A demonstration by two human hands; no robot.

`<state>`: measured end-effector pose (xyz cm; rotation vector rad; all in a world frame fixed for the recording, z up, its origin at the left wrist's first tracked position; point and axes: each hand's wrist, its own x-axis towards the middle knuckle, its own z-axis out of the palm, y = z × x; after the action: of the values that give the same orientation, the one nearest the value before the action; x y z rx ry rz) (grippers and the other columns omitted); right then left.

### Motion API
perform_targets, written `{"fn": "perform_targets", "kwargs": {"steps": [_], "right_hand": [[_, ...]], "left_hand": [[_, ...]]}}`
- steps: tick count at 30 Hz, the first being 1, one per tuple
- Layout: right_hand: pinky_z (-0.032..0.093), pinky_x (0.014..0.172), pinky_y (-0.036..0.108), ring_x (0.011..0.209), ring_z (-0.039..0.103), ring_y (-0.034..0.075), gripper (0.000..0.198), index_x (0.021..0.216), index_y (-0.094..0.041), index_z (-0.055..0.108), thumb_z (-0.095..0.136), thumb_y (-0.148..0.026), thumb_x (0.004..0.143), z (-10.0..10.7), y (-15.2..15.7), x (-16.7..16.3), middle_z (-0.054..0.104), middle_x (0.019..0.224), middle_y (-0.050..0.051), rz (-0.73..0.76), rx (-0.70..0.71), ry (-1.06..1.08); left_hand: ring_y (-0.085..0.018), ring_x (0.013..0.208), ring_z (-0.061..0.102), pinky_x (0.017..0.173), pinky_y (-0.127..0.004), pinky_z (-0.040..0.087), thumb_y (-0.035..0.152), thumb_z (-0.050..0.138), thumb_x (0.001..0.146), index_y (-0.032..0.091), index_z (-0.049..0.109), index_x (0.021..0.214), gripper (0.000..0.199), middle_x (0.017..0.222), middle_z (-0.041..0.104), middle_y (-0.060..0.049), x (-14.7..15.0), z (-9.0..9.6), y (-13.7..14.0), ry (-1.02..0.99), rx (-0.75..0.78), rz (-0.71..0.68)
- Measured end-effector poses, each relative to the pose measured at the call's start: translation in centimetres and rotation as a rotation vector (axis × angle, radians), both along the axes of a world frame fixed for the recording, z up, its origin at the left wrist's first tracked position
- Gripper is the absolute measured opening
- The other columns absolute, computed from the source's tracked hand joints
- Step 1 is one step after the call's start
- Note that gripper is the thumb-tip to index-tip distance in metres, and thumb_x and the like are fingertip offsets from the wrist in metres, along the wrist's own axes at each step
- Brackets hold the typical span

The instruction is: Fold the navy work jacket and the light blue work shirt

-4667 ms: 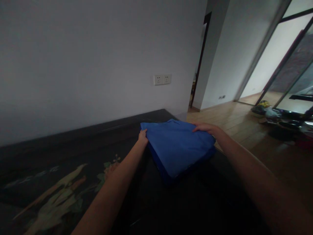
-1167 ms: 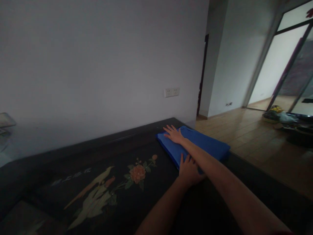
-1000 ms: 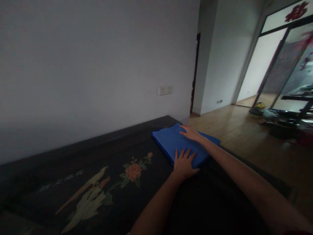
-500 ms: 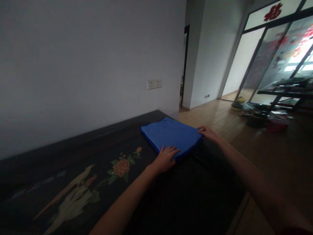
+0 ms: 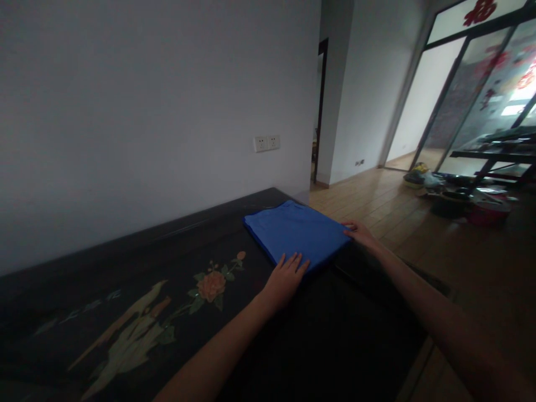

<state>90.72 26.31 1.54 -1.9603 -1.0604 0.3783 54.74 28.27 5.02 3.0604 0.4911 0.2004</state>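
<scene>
A folded blue cloth (image 5: 299, 231) lies flat in a roughly square stack at the far right end of the dark table. My left hand (image 5: 288, 276) rests on its near corner, palm down, with the fingers stretched and slightly apart. At the right corner, the fingers of my right hand (image 5: 359, 233) are bent and closed on the edge of the cloth. The thumb side and the underside of that grip are partly hidden.
The glossy black table (image 5: 176, 237) carries a painted flower and bird design and stands against a pale wall with a double socket (image 5: 267, 143). On the wooden floor to the right are buckets (image 5: 488, 207) and bags (image 5: 414, 177), near glass sliding doors (image 5: 452, 106).
The view has shifted slightly, moving the scene a little. My left hand's fingers lie a bit differently on the near corner; the right hand stays at the right corner.
</scene>
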Motion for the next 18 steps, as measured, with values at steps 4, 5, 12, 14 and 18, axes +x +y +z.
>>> {"fn": "perform_targets", "kwargs": {"steps": [4, 5, 12, 14, 18], "right_hand": [[0.052, 0.073, 0.037, 0.08, 0.063, 0.023, 0.037, 0.109, -0.014, 0.062, 0.058, -0.028, 0.075, 0.4, 0.7, 0.5, 0.064, 0.092, 0.012, -0.054, 0.031, -0.269], [0.051, 0.079, 0.04, 0.086, 0.062, 0.025, 0.038, 0.11, -0.014, 0.062, 0.058, -0.029, 0.076, 0.8, 1.1, 0.4, 0.064, 0.096, 0.014, -0.059, 0.07, -0.358], [0.034, 0.106, 0.048, 0.126, 0.045, 0.029, 0.046, 0.126, -0.02, 0.058, 0.043, -0.044, 0.089, 1.1, 4.8, -3.2, 0.052, 0.135, 0.013, 0.293, 0.084, -0.669], [0.031, 0.108, 0.048, 0.129, 0.042, 0.029, 0.05, 0.13, -0.021, 0.056, 0.039, -0.047, 0.091, 0.2, 5.3, -3.4, 0.048, 0.14, 0.011, 0.378, -0.034, -0.689], [0.027, 0.111, 0.046, 0.133, 0.04, 0.026, 0.054, 0.137, -0.022, 0.049, 0.031, -0.049, 0.093, -1.4, 5.6, -2.6, 0.046, 0.143, 0.01, 0.426, -0.16, -0.689]], "left_hand": [[-0.025, 0.141, 0.024, 0.115, -0.049, 0.019, 0.023, 0.042, 0.091, 0.017, 0.031, 0.145, 0.055, 0.152, 0.029, -0.014, -0.3, 0.3, -0.2, -0.053, -0.117, 0.0], [-0.025, 0.14, 0.027, 0.115, -0.049, 0.021, 0.029, 0.044, 0.091, 0.019, 0.034, 0.144, 0.055, 0.151, 0.032, -0.013, -0.2, 0.6, -0.1, -0.075, -0.158, 0.01], [-0.026, 0.14, 0.026, 0.115, -0.051, 0.02, 0.035, 0.04, 0.094, 0.026, 0.044, 0.137, 0.044, 0.149, 0.037, -0.008, 2.6, -0.3, 1.0, -0.225, -0.143, 0.171], [-0.026, 0.141, 0.024, 0.115, -0.053, 0.018, 0.037, 0.039, 0.094, 0.029, 0.039, 0.141, 0.047, 0.151, 0.034, -0.007, 3.0, -1.5, 1.0, -0.235, -0.123, 0.178], [-0.024, 0.141, 0.024, 0.115, -0.052, 0.018, 0.042, 0.036, 0.095, 0.033, 0.036, 0.142, 0.048, 0.152, 0.033, -0.005, 3.1, -2.9, 1.0, -0.279, -0.114, 0.196]]}}
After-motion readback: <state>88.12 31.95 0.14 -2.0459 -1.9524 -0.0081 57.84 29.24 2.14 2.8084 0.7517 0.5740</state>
